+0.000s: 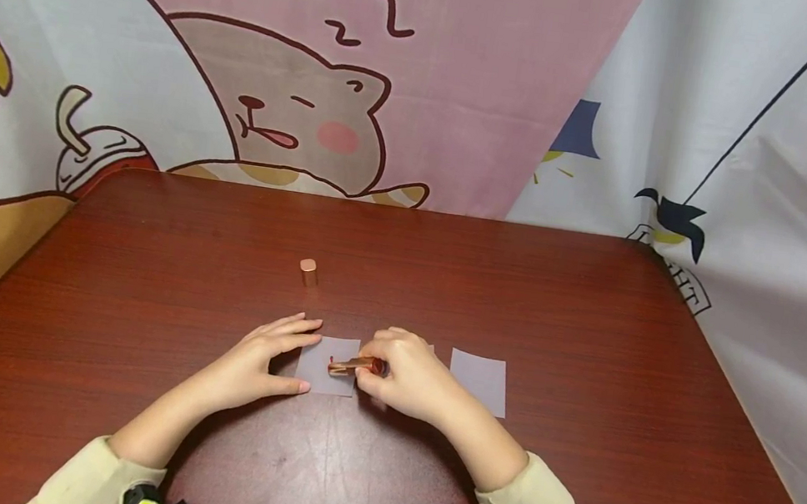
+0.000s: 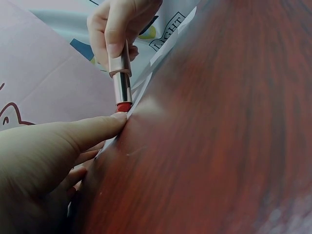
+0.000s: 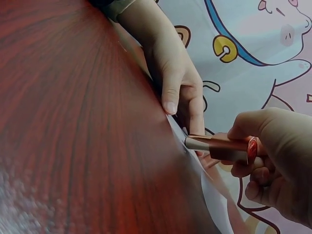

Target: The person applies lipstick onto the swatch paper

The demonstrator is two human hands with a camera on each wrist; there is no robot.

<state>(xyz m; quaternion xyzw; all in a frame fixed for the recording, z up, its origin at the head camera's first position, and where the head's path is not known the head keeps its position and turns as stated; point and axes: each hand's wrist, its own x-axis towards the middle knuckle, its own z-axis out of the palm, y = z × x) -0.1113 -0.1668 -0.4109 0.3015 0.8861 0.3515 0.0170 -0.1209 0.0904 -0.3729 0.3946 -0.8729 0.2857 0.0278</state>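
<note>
A gold lipstick point(image 1: 362, 365) with a red tip is gripped in my right hand point(image 1: 409, 375). Its tip meets a small white paper square point(image 1: 319, 351), where a short red mark shows. My left hand point(image 1: 256, 360) rests at the left edge of that square, thumb and fingers spread and fairly straight. In the left wrist view the red end of the lipstick point(image 2: 120, 87) is down near my left thumb. The lipstick's base point(image 3: 251, 150) pokes out of my right fist in the right wrist view. A gold cap point(image 1: 308, 272) stands upright beyond my left hand.
A second white paper square point(image 1: 480, 382) lies right of my right hand. Another paper's corner peeks out behind that hand, mostly hidden. The brown wooden table point(image 1: 591, 325) ends at a printed curtain point(image 1: 469, 84) at the back.
</note>
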